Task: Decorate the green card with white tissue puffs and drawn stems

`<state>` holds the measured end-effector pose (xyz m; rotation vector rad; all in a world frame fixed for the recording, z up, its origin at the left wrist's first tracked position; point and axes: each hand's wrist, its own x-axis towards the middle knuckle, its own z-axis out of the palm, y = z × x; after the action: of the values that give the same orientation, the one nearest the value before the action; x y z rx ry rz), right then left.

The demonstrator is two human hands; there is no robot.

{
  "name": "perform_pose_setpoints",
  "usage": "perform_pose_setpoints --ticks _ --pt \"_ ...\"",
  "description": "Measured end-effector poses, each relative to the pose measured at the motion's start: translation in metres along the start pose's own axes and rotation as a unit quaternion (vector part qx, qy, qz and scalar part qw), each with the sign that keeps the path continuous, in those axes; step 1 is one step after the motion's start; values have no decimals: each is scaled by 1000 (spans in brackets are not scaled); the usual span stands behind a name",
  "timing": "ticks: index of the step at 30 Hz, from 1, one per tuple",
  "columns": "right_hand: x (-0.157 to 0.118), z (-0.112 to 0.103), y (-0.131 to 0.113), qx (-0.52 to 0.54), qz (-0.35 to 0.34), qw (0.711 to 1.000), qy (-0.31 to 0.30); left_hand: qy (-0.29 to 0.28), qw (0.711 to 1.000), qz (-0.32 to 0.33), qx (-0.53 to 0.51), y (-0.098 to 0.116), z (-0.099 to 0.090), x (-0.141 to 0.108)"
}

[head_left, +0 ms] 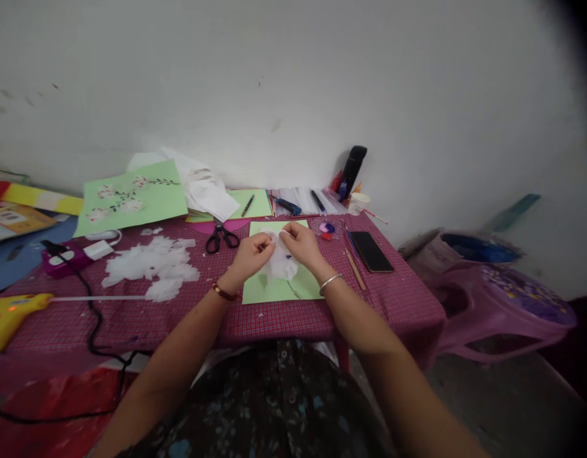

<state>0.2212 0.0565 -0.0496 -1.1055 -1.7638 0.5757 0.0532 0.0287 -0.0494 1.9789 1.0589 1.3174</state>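
Between my two hands is a crumpled piece of thin white tissue paper (280,262), held above a light green sheet (259,292). My left hand (253,256) pinches its left side, thumb and fingers together. From the right, my right hand (300,247) pinches the same tissue near its top. A thin dark stem drawing shows on the green sheet below the tissue; the paper hides the rest. To the left lies a loose pile of white tissue pieces (152,264). Black-handled scissors (221,239) rest just beyond my left hand.
A yellow glue gun (16,312) with a black cord lies at the left. A green card with painted flowers (133,196) leans at the back. On the right are a paint palette (327,229), a phone (372,251), a wooden stick (355,270) and a pink stool (503,312).
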Motion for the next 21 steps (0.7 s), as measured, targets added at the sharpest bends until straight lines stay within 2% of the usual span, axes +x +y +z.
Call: perform_pose_setpoints --ticks 4,7,15,21 --pt "1 -2 1 5 10 1000 24 27 996 -74 -48 -5 -3 3" --pt "0 -1 -1 10 6 1000 19 38 992 -101 -67 -8 -4 4" --pt "-4 5 -5 15 -4 1000 -12 75 990 -95 -78 2 -7 3" --pt "-7 5 -12 14 -30 998 -51 112 989 -88 -49 -1 -5 3"
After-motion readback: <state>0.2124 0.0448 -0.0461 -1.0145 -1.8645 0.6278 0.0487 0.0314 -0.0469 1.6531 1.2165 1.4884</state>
